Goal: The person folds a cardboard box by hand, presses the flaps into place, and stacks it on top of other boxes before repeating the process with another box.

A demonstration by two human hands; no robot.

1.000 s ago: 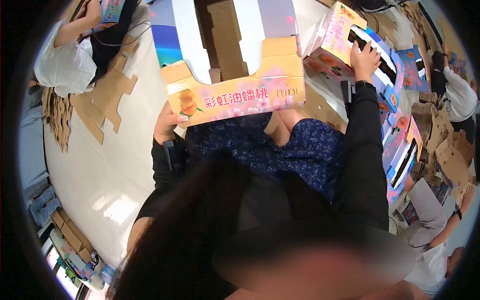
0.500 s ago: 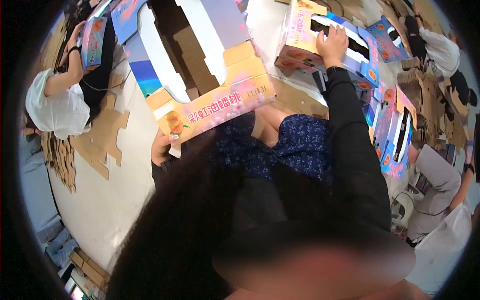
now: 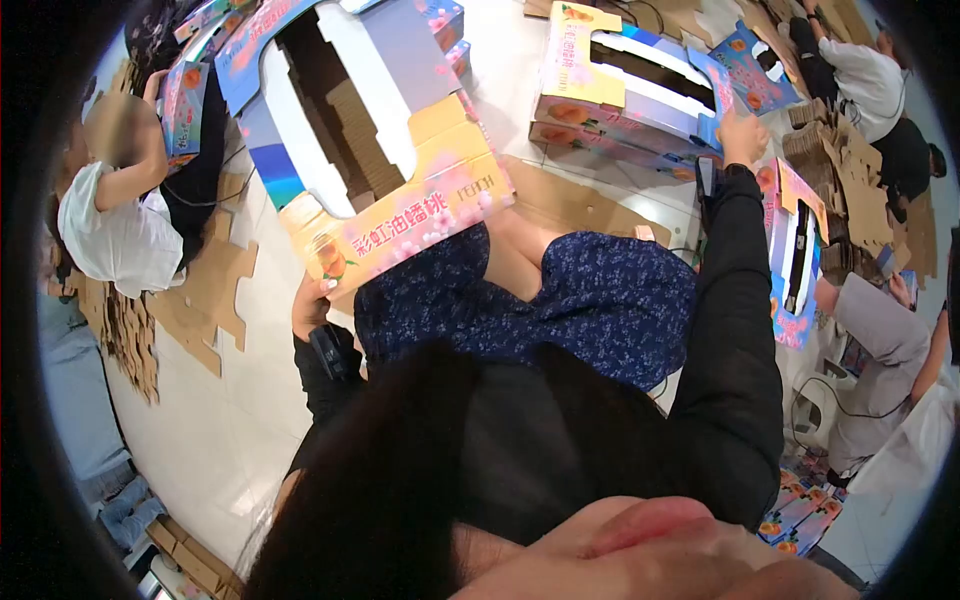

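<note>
A peach carton [image 3: 430,225], with a long opening between white flaps on top, rests tilted at my lap. My left hand [image 3: 312,305] is closed on its near left corner, thumb on the printed yellow panel. A second peach carton [image 3: 585,112] stands at the upper right, on top of another similar carton [image 3: 570,135]. Beside its right end is my right hand [image 3: 742,137], fingers partly bent and apart, seeming to touch the carton's edge. Whether any fingers reach behind that edge is hidden.
A blue carton piece [image 3: 755,70] lies beyond my right hand. Another carton [image 3: 795,260] stands at the right, near stacked flat cardboard [image 3: 835,190]. A seated person [image 3: 125,220] holds a carton at the left. Loose cardboard [image 3: 205,290] lies on the floor.
My right hand has moved from the top of the second carton to its right end. My left hand keeps its hold on the near carton, which sits slightly lower left in view.
</note>
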